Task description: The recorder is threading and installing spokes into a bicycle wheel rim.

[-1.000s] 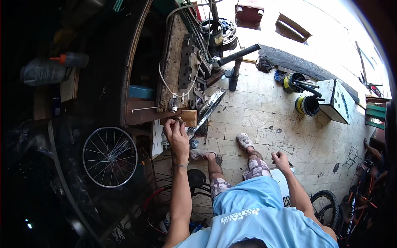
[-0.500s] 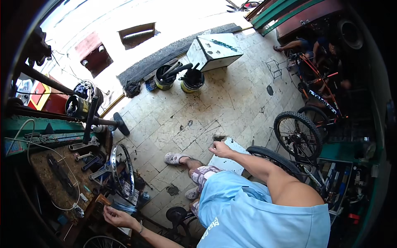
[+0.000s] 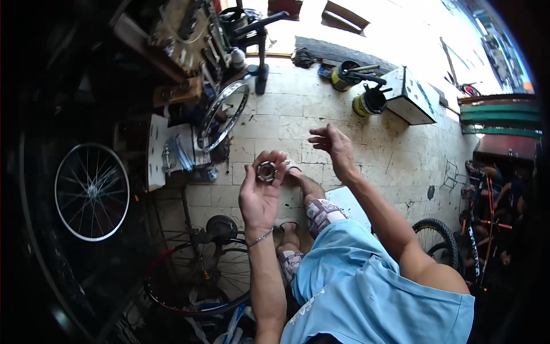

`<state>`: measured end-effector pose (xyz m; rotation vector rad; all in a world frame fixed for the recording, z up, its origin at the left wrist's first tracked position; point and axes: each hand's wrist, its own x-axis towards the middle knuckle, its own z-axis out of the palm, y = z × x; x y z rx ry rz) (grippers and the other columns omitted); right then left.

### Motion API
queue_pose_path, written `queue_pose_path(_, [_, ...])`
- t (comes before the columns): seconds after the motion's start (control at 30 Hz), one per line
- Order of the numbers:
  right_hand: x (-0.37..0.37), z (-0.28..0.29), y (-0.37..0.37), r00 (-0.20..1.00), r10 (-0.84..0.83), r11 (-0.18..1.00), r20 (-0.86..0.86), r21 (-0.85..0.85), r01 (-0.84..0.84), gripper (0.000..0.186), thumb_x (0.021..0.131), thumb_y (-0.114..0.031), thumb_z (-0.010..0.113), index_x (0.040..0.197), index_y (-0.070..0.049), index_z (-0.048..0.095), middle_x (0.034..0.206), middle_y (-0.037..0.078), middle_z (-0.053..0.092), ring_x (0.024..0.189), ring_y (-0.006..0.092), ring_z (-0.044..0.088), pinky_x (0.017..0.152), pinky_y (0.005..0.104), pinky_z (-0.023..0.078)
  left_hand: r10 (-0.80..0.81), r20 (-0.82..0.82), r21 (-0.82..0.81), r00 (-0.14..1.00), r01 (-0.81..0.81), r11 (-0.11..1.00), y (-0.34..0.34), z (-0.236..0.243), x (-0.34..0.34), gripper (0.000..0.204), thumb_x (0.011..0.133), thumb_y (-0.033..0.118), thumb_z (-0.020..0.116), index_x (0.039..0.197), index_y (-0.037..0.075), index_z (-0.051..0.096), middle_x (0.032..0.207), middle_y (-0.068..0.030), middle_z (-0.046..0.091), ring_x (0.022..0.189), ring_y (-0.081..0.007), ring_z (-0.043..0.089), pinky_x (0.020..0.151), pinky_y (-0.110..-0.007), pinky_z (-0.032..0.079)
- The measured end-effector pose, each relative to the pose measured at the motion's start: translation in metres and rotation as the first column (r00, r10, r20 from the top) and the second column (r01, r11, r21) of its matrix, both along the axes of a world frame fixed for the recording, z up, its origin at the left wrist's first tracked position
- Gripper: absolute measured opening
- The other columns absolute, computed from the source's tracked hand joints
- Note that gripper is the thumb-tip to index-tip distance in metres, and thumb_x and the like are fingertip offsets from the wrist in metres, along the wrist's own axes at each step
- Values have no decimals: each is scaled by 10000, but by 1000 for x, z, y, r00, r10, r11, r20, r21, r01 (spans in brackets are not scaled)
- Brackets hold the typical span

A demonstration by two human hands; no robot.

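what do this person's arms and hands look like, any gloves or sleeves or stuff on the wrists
The left hand and right hand are ungloved. A thin greyish bracelet circles the left wrist; the right wrist shows none. No sleeve covers either forearm, and the light blue top leaves the right shoulder bare.

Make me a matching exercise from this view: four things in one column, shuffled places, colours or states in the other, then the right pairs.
Column one:
1. metal ring
2. right hand
3. pale-rimmed spoked wheel
4. shirt

Column two:
A. toward the picture's left edge
B. held in the left hand
C. light blue
D. open, nothing visible in it

Pairs: 1-B; 2-D; 3-A; 4-C
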<state>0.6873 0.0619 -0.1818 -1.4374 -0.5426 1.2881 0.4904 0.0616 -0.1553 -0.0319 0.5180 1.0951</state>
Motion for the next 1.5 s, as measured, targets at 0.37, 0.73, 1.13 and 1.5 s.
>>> queue_pose_path(0.37, [-19,-96,-36,858,504,864,98,-70,-499,323,900,-312,448,999,-18,538,898,79,577,787,148,554,699,260,453,44,358,92,933,-82,992,-27,49,4,446,943,197,282,1296,-71,236,1351,-274,226,1264,-372,242,1053,-422,276])
queue_pose_path(0.73, [-149,-222,-57,33,995,53,97,-216,-975,361,882,-309,448,1078,-9,498,932,85,584,711,162,544,642,285,441,177,-332,531,927,28,847,-37,-72,5,372,835,-21,345,1205,-25,299,1170,-200,447,1032,-230,510,926,-327,427])
queue_pose_path(1.13, [-232,-324,-196,-516,841,-536,161,121,-835,415,880,-373,459,1063,-6,513,917,101,593,738,177,553,633,279,447,563,-821,499,-92,362,787,-265,-117,-2,246,829,38,505,1067,-13,542,1183,-167,509,1112,-218,496,947,-276,419])
queue_pose_path(1.5, [-267,-316,-238,-400,906,-415,138,112,-903,243,865,-207,424,900,-44,600,739,51,588,628,117,519,547,215,418,986,132,725,-97,-669,-163,-436,-155,-60,193,880,-8,399,1044,-96,452,1219,-319,391,1168,-408,386,996,-341,376])
